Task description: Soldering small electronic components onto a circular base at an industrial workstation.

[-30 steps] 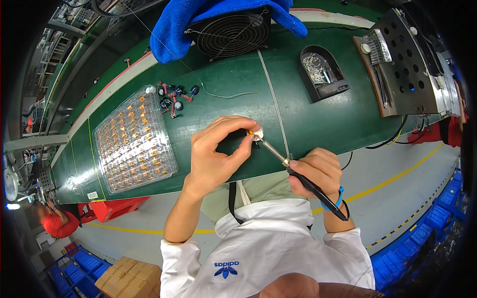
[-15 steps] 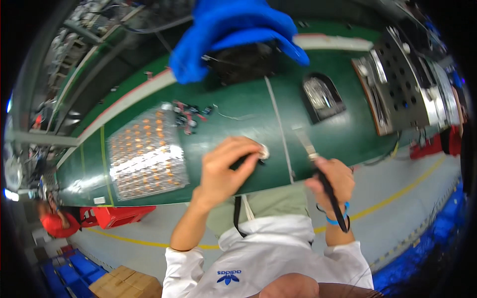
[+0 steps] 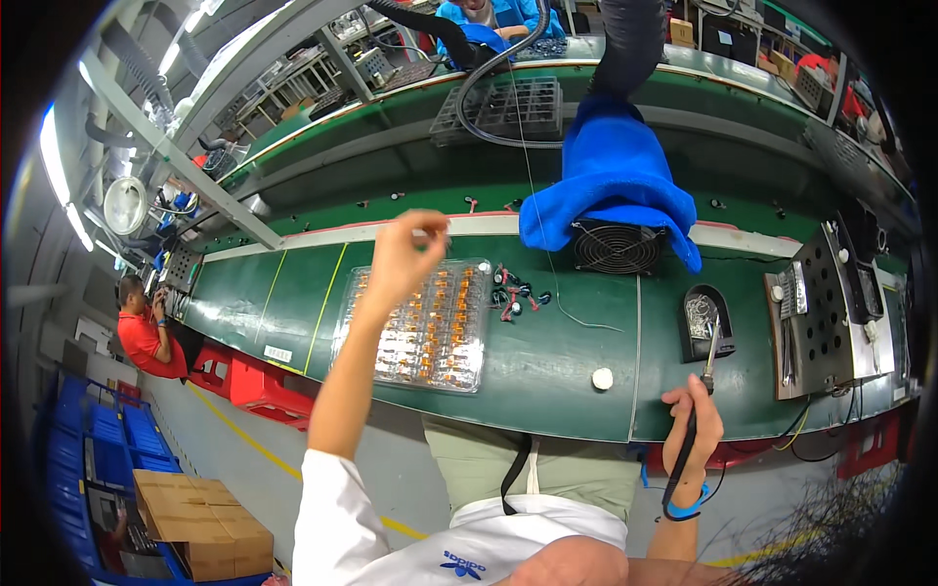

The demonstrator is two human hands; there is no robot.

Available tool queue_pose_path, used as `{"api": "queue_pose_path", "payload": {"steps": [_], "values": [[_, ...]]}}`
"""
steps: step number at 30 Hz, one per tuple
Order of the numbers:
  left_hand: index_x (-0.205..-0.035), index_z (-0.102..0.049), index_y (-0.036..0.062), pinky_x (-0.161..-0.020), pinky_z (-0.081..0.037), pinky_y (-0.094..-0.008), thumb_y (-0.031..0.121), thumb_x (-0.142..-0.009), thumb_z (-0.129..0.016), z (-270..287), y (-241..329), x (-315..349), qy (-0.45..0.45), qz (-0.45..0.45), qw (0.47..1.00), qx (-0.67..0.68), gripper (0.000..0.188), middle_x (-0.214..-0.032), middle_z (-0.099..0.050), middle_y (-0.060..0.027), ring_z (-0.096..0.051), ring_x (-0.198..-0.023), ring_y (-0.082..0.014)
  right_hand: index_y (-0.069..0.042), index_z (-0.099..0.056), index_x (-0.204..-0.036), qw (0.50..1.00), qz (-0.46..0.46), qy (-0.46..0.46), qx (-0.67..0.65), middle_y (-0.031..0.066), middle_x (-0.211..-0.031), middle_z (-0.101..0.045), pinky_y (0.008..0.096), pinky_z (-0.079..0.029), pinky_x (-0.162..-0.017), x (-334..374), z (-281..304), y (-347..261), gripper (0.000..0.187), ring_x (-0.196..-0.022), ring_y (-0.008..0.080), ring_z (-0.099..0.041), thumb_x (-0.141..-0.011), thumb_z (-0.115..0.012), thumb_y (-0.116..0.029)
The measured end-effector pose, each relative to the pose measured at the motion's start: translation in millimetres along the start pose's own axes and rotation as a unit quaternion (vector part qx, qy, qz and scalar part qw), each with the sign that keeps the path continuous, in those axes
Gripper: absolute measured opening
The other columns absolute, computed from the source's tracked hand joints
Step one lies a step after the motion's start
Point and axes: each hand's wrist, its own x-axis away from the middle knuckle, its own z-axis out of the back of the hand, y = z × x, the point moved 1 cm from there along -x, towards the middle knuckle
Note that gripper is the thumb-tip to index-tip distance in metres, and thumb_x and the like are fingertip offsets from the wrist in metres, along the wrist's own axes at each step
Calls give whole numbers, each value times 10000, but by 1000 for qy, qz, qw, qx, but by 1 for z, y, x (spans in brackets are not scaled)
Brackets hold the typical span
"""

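Observation:
My left hand (image 3: 405, 259) is raised over the far edge of a clear plastic tray (image 3: 476, 376) with rows of small orange parts. Its thumb and forefinger curve apart, and I see nothing between them. My right hand (image 3: 694, 420) grips a soldering iron (image 3: 692, 435) by its black handle, metal tip pointing away from me. That tip rises in front of a black holder (image 3: 696, 354) containing tangled metal wire. On the green bench, a small round white piece (image 3: 602, 379) lies between my hands. Several small black-and-red wired parts (image 3: 518, 296) are heaped beside the tray.
A black fan (image 3: 618, 248) under a blue cloth hood (image 3: 611, 186) stands at the bench's back. Thin wire (image 3: 586, 320) trails over the top. At right is a perforated metal box (image 3: 831, 303). Small parts (image 3: 472, 204) lie on the green strip beyond the pale rail. Other people sit far off.
My left hand has gone from the bench middle up and left over the tray; the white piece it held now lies on the bench. The iron has moved right, tip toward the black holder.

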Motion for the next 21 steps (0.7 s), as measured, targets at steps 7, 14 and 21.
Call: {"api": "queue_pose_path", "payload": {"steps": [7,14,21], "values": [[-1220,-728,38,-987,-550,-414,95,-835,-778,-46,-130,-95,-51,-22,982,-179,392,-1193,-727,-170,-682,-1151,-332,-48,-617,-1343,999,25,4,28,109,-864,-729,285,-470,-573,-5,-18,-1,353,-609,133,-542,-1015,-552,65],[-1033,-777,-15,-862,-589,-376,38,-869,-759,-76,-124,-103,-145,-38,981,-123,173,-986,-769,-171,-758,-930,-285,13,-610,-1311,1000,-17,7,19,158,-829,-724,350,-552,-668,-1,-15,0,402,-684,272,-689,-933,-591,148],[-1044,-753,-33,-863,-590,-311,52,-870,-807,-39,1,-30,-235,-69,967,69,201,-1073,-731,-113,-730,-982,-220,-51,-574,-1276,990,-58,9,-130,158,-901,-745,261,-444,-561,-3,-19,-21,236,-594,123,-554,-1062,-498,16]]}}
